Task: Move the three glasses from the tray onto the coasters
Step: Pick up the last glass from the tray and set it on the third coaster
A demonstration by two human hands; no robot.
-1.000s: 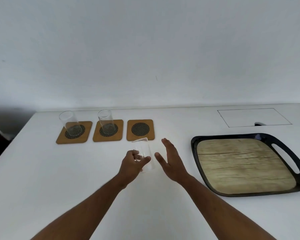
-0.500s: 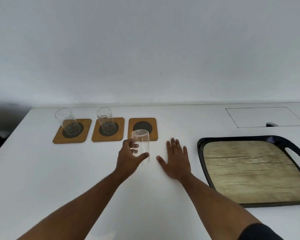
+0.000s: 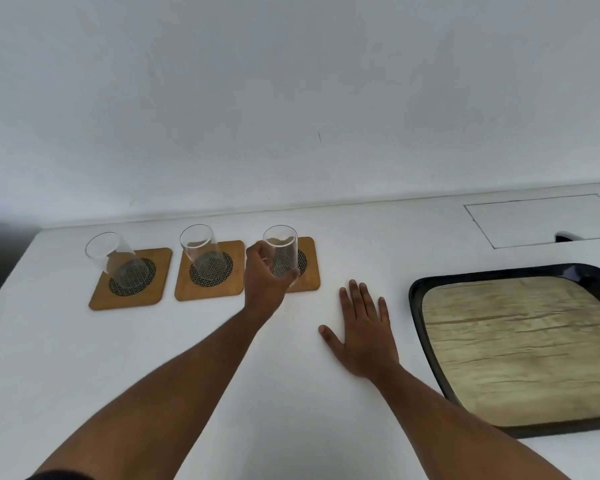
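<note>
Three wooden coasters with dark mesh centres lie in a row at the back left. A clear glass stands on the left coaster and another glass on the middle coaster. My left hand is shut on the third glass, holding it over the right coaster; whether it touches the coaster I cannot tell. My right hand lies flat and open on the white table, between the coasters and the black tray, which has a wood-look floor and nothing on it.
A wall runs along the table's back edge. A rectangular outlined panel with a small dark notch sits in the table top at the back right. The table's left edge falls away beside the left coaster.
My left hand has carried the glass away from me, from the middle of the table to above the right coaster. My right hand has dropped flat onto the table.
</note>
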